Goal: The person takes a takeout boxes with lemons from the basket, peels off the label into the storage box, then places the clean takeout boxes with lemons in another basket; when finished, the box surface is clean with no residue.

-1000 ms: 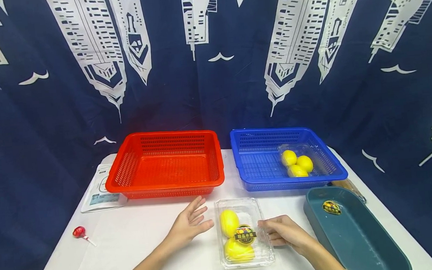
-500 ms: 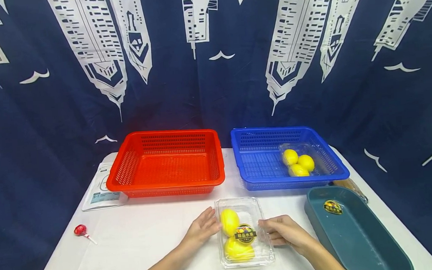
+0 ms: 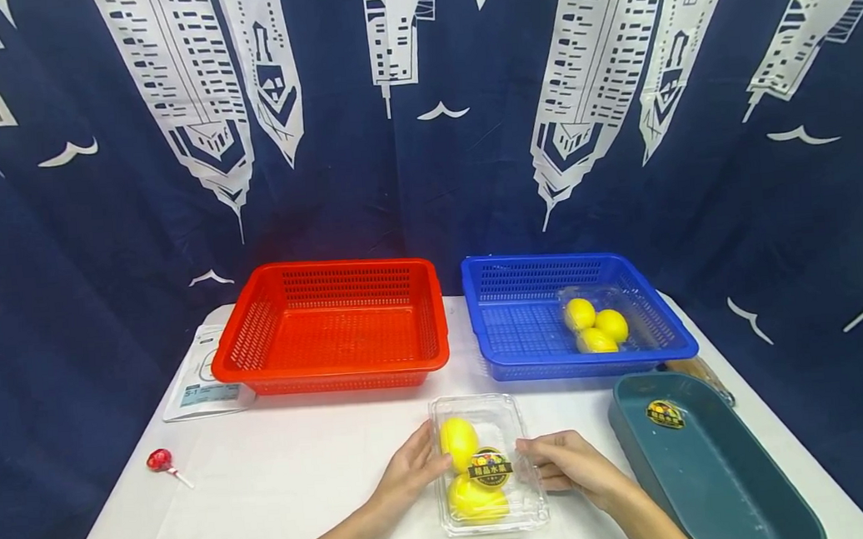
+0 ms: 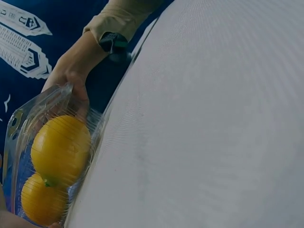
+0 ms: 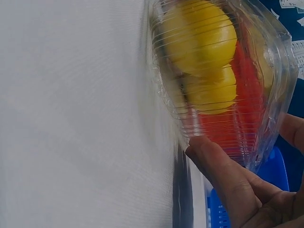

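Clear box held from both sides

Low in the middle, the left hand pinched the box's left edge, fingertips partly hidden. A black sticker partly covered the yellow fruits inside. The right hand pinched the right edge. A green tray, lower right, was cut off.

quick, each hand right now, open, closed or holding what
Left hand: holding the clear plastic fruit box by its left side.
Right hand: holding the same box by its right side.

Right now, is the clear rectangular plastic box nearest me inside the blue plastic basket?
No, the box lies on the white table.
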Demonstrator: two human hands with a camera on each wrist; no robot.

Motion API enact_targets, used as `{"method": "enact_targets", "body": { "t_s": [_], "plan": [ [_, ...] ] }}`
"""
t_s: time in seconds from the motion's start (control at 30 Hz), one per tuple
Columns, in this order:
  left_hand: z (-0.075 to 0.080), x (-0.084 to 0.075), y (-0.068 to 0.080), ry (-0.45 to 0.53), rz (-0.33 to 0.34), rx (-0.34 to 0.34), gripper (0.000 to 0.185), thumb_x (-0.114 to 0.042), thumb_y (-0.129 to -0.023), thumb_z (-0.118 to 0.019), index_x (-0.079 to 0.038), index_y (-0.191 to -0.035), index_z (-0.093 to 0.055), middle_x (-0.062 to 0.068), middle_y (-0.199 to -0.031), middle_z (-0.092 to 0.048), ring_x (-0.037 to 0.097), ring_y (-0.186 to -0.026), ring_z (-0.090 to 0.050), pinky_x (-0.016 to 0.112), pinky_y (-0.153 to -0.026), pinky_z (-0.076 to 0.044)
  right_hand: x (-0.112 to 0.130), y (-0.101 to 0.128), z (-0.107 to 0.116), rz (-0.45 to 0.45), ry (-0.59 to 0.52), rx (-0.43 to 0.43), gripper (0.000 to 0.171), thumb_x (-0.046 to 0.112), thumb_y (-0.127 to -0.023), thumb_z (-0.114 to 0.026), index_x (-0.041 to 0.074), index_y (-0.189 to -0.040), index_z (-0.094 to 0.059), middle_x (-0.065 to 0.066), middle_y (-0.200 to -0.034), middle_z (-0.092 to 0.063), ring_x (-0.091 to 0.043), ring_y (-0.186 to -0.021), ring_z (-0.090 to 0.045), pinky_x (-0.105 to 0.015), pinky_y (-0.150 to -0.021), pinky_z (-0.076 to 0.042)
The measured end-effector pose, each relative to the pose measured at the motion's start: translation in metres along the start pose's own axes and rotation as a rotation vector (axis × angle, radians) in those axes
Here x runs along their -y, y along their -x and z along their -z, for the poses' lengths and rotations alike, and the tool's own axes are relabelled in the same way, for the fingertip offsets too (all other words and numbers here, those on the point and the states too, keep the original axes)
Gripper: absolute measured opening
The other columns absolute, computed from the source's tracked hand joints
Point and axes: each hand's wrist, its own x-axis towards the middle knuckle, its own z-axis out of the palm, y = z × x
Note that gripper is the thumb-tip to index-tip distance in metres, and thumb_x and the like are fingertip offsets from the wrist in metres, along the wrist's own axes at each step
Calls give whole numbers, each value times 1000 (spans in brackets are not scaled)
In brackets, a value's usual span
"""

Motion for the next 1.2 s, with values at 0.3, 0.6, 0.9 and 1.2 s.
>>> {"method": "enact_targets", "body": {
  "t_s": [0.3,0.6,0.9,1.2],
  "plan": [
    [0,-3,2,-42,6,10,84,-34,-94,-61,6,-153,-15,26,-160,-13,42,-148,-13,49,-120,-17,2,2,-2,14,-7,5,46,35,-92,-62,-8,-107,-63,7,-75,-52,-3,-68,-56,-18,-64,-56],
    [2,-1,1,-59,-6,5,85,-35,-94,-62,6,-152,-17,25,-160,-14,42,-148,-15,48,-120,-18,14,6,0,99,127,-87,55,31,-90,-66,-14,-122,-59,-15,-108,-70,-18,-94,-67,-33,-79,-61],
    [1,0,1,-42,-16,25,85,-35,-94,-63,6,-152,-16,26,-160,-14,42,-148,-15,49,-119,-19,35,12,-3,173,347,-297,49,34,-87,-71,-2,-120,-65,-12,-105,-74,-21,-94,-71,-39,-83,-59],
    [1,0,0,-27,-28,40,85,-34,-94,-62,7,-152,-15,27,-160,-13,42,-148,-14,48,-119,-20,50,12,-7,348,412,-204,45,28,-86,-73,-2,-119,-65,-6,-96,-72,-9,-84,-67,-20,-74,-57]
  ]
}}
